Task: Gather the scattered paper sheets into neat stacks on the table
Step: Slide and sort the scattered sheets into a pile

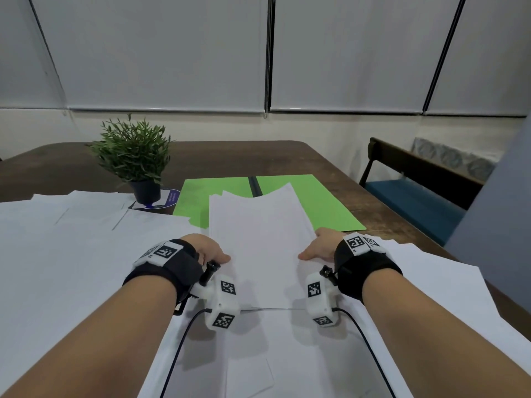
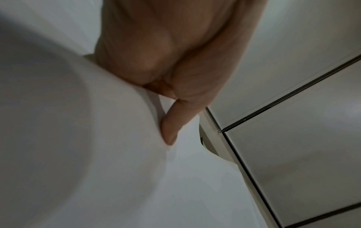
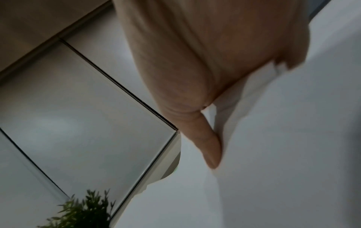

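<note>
At the bottom of the head view, two bare forearms reaching up the frame, each wrist strapped in a black band carrying a white marker-tagged camera block. Beneath and around them, loose white sheets (image 1: 71, 254) spread across the near table, more fanned at lower right. At centre, a held stack of white paper (image 1: 258, 239) standing on its lower edge and leaning away, upper edge uneven with corners stepped. Left hand (image 1: 207, 249) clasping the stack's left edge, thumb laid on the near face; in the left wrist view, thumb (image 2: 171, 123) pressed flat against the paper, other fingers hidden behind the sheets. Right hand (image 1: 320, 245) clasping the right edge likewise; in the right wrist view, thumb (image 3: 210, 148) lying along the paper, remaining fingers out of sight behind it. Both grips narrow, closed on the stack. Just behind the stack, a green sheet (image 1: 316, 202) flat on the brown wooden table (image 1: 359, 202), crossed by a dark strip near its top. Left of centre, a potted green plant (image 1: 135, 156) in a black pot, standing on a round blue-and-white label. Right of the table, a dark-framed bench with a blue seat (image 1: 413, 202). Farthest back, pale roller blinds (image 1: 161, 53) filling the upper frame.
</note>
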The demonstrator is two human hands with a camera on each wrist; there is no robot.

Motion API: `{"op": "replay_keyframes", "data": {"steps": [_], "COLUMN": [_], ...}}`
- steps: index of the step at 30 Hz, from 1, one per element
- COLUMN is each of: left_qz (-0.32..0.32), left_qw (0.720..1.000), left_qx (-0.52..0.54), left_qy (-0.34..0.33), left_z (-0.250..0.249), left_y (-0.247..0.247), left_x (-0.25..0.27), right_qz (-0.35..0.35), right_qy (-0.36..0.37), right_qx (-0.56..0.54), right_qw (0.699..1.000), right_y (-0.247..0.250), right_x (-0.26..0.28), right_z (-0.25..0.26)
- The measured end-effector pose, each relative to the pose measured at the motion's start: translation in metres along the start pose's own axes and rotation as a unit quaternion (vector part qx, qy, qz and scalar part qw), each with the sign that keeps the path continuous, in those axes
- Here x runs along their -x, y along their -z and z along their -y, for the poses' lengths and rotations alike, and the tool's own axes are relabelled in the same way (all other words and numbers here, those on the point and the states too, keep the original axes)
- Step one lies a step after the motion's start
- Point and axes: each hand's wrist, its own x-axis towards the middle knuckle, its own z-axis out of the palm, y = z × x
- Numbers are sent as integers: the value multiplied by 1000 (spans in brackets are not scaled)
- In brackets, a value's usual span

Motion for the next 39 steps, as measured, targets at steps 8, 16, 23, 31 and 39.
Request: {"op": "replay_keyframes", "data": {"steps": [8,16,23,31,39], "left_qz": [-36,-108,-171,-198,-217], "left_qw": [956,854,819,747,741], "left_qx": [271,436,412,503,476], "left_qy": [-107,-264,-361,-387,-421], "left_z": [43,95,128,140,130], "left_y": [-16,27,50,58,73], "left_x": [2,68,117,145,152], "right_qz": [-66,-131,-98,-92,-106], "right_qy": [93,236,283,265,280], "right_qx": [-167,-379,-428,-477,-495], "right_qw": [979,885,853,833,816], "right_y": [-18,-32,-58,-71,-61], "right_x": [42,110,151,172,180], "right_z": [8,48,81,88,90]}}
